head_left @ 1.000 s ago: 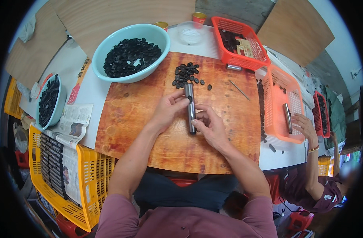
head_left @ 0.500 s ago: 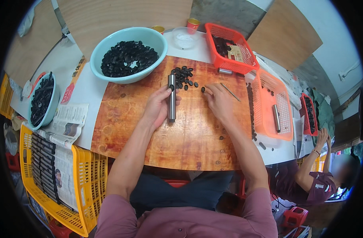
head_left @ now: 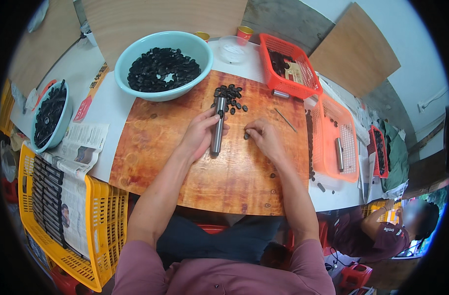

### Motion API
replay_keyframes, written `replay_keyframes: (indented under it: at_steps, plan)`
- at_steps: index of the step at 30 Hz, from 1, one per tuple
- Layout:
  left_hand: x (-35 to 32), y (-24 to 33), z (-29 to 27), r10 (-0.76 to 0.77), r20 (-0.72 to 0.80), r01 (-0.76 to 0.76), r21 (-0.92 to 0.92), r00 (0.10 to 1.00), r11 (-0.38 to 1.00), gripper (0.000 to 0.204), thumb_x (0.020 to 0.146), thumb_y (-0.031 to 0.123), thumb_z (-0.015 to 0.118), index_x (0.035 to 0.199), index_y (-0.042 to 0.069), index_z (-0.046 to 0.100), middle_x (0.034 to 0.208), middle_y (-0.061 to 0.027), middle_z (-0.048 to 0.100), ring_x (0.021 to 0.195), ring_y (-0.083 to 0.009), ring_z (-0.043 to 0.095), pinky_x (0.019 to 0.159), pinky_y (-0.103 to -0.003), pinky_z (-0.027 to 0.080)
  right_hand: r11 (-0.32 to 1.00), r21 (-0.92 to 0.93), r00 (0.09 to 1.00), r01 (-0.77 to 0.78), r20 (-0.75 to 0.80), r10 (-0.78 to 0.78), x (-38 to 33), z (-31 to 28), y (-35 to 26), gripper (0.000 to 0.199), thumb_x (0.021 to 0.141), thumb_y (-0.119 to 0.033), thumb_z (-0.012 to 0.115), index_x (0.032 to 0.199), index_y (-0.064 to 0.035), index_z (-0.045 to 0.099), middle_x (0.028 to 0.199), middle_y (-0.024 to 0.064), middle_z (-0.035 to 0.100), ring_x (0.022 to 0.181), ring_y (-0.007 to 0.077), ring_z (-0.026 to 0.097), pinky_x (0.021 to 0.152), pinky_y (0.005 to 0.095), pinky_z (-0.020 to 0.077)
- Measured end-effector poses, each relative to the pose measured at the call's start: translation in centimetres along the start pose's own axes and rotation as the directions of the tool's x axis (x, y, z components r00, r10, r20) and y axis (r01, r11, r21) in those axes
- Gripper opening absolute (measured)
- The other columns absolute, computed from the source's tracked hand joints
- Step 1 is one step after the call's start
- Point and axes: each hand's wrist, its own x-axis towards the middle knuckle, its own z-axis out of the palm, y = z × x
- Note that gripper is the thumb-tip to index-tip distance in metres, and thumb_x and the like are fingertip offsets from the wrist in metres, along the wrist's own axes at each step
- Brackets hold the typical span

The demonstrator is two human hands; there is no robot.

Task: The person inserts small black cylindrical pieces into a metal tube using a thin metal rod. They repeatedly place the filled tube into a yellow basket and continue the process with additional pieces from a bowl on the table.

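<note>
My left hand (head_left: pixel 200 135) is wrapped round a shiny metal cylinder (head_left: pixel 217 133), which stands out above the wooden board (head_left: pixel 175 162), slightly tilted. A small black piece shows on its side by my thumb. Right of it, my right hand (head_left: pixel 265 140) pinches a small black oval piece (head_left: pixel 246 135) between thumb and fingertips, low over the board. Beyond the cylinder's far end lies a loose heap of similar black oval pieces (head_left: pixel 238 96). A thin metal rod (head_left: pixel 285 120) rests on the board beyond my right hand.
A light blue basin (head_left: pixel 123 78) of black pieces stands far left; a smaller blue basin (head_left: pixel 66 120) holds black strips. Red (head_left: pixel 295 86) and orange (head_left: pixel 327 157) baskets line the right side. A yellow crate (head_left: pixel 99 216) sits at left. Another person (head_left: pixel 372 236) works at far right.
My right hand has come nearer to me and slightly left with the black oval piece. The cylinder in my left hand has shifted slightly right and nearer.
</note>
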Motion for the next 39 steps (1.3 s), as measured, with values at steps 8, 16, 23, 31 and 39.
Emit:
replay_keyframes:
  at_steps: [8,16,23,31,39]
  plan:
    - [0.0,0.0,0.5,-0.021,0.033,0.021,-0.003,0.999,1.000,0.032,0.100,0.009,0.054,0.130,-0.002,0.052,0.110,-0.0146,0.064,0.092,-0.0221,0.066,0.085,-0.035,0.056,0.984,0.112,0.988,-0.142,-0.044,0.148,-1.4,-0.3,-0.1,0.026,0.084,-0.014,0.077,0.102,0.0031,0.070,0.096,0.0159,0.067,0.085,0.0271,0.068,0.075,0.0363,0.0537]
    - [-0.4,-0.2,1.5,-0.078,0.024,0.077,0.049,0.997,0.996,0.037,0.101,0.006,0.051,0.136,-0.004,0.048,0.113,-0.0182,0.063,0.098,-0.0246,0.067,0.091,-0.038,0.057,0.976,-0.194,0.990,-0.099,-0.121,0.077,-1.7,0.4,-1.6,0.031,0.079,-0.017,0.079,0.102,-0.0001,0.066,0.100,0.0163,0.067,0.094,0.0311,0.067,0.082,0.0411,0.0533]
    - [-0.8,-0.2,2.2,-0.161,0.020,0.160,0.059,0.987,0.985,0.037,0.103,0.007,0.049,0.138,-0.003,0.047,0.115,-0.0200,0.064,0.097,-0.0265,0.069,0.086,-0.040,0.061,0.994,-0.058,0.988,-0.093,-0.128,0.085,-1.6,0.4,0.1,0.026,0.080,-0.012,0.076,0.101,0.0011,0.067,0.099,0.0171,0.067,0.089,0.0317,0.068,0.079,0.0410,0.0539]
    - [-1.0,-0.7,2.1,-0.208,0.068,0.204,0.051,0.976,0.978,0.035,0.104,0.009,0.050,0.138,-0.002,0.049,0.115,-0.0160,0.066,0.095,-0.0245,0.070,0.083,-0.039,0.061,0.996,0.068,0.962,0.064,-0.268,-0.043,-2.0,0.1,-2.9,0.023,0.079,-0.005,0.077,0.100,-0.0005,0.069,0.090,0.0137,0.064,0.075,0.0219,0.065,0.061,0.0336,0.0526]
    - [-1.1,-1.5,2.2,-0.178,0.151,0.160,0.124,0.972,0.979,0.042,0.105,0.008,0.050,0.145,-0.001,0.044,0.122,-0.0124,0.063,0.109,-0.0229,0.067,0.095,-0.042,0.060,0.940,-0.053,0.892,0.336,-0.304,-0.336,-2.2,1.2,-4.5,0.023,0.080,-0.004,0.077,0.102,-0.0025,0.070,0.086,0.0107,0.062,0.069,0.0214,0.064,0.057,0.0319,0.0524]
